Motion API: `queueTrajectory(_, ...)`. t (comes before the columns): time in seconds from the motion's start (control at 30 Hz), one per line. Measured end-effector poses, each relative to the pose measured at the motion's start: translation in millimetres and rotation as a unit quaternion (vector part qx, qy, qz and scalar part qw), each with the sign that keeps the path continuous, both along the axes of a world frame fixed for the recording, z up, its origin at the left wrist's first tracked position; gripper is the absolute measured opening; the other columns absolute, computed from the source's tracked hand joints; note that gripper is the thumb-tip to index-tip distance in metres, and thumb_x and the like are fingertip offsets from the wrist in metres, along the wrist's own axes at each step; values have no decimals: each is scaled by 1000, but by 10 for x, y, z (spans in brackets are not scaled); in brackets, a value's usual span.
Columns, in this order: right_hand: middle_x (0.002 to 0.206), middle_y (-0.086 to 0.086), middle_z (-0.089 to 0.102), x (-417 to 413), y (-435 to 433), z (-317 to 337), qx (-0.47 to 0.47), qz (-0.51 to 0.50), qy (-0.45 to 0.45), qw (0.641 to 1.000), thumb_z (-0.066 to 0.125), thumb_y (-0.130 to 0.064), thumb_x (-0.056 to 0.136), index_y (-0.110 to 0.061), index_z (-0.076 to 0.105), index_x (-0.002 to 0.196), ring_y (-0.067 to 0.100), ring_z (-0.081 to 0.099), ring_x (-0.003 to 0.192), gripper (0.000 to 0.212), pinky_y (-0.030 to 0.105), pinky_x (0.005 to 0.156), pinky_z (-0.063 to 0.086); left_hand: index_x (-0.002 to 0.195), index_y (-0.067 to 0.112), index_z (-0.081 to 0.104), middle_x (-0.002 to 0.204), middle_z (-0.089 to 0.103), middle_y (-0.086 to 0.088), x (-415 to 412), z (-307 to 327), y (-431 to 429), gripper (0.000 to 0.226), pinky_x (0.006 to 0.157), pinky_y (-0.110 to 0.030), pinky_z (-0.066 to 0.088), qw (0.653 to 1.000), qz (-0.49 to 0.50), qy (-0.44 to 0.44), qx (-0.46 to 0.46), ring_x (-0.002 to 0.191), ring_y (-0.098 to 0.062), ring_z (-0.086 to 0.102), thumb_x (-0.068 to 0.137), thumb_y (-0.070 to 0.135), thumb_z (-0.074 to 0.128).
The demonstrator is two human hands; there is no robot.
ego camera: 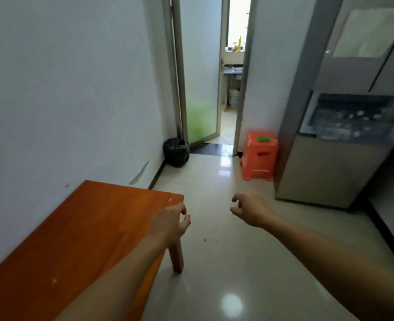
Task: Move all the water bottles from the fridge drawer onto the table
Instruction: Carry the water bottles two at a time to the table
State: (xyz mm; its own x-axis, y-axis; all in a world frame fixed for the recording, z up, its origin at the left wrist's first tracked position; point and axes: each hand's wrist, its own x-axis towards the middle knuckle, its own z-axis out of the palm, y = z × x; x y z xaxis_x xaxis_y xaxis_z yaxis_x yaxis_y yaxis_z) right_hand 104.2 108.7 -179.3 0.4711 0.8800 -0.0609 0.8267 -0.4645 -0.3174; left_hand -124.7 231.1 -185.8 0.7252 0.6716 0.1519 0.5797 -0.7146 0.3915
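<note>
Fingers: on our left hand the fingers hang loosely curled round nothing; on our right hand the fingers are just as slack and hold nothing.
Hands: the left hovers over the table's far corner at eleven o'clock. The right hovers over the floor at one o'clock.
Water bottles: at two o'clock, lying in the pulled-out fridge drawer. We make out clear bodies and pale round caps, too blurred to count.
Fridge: tall and grey-beige, on our right.
Table: orange-brown wooden top at nine o'clock, against the white wall.
Way to the drawer: glossy pale floor lies between our right hand and the fridge.
Stool: orange plastic, just beside the fridge's left side, with a small green thing on top.
Bin bag: black, at twelve o'clock, in the corner by the frosted glass door.
</note>
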Motion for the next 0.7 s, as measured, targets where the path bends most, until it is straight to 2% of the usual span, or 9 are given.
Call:
queueTrajectory(0.1,112,2,65,616,-306,-64,2,-59,14,998,59,-43,87,-24,59,122,22,60,98,39,31,77,46,96,25,56,71,56,9,804,-29,4,19,56,-23,46,998,-60,15,28,62,-7,54,92,43,51)
queueTrajectory(0.3,109,-2,66,1828,-578,-151,2,-165,10,986,60,-45,84,-26,59,119,16,61,93,40,32,75,50,94,24,57,78,62,4,2431,-121,158,20,60,-29,37,988,-143,27,46,67,-15,51,90,42,51)
queueTrajectory(0.47,102,2,67,2891,-721,-16,11,-258,25,966,64,-38,86,-18,62,115,19,61,89,35,31,77,50,92,27,55,79,61,5,3810,-34,308,18,63,-29,43,972,-228,38,40,71,-14,55,90,44,51)
queueTrajectory(0.6,103,5,65,3565,-979,25,25,-311,31,950,63,-34,88,-15,60,118,21,59,94,36,25,72,38,86,27,52,75,55,7,4847,111,283,15,60,-25,44,952,-302,33,24,68,-12,54,89,40,54)
queueTrajectory(0.7,98,1,63,4013,-1239,-44,16,-355,41,934,60,-34,89,-18,57,122,18,58,87,37,28,72,44,85,21,54,80,63,1,5539,96,127,18,67,-35,51,936,-350,42,24,74,-19,60,90,39,52)
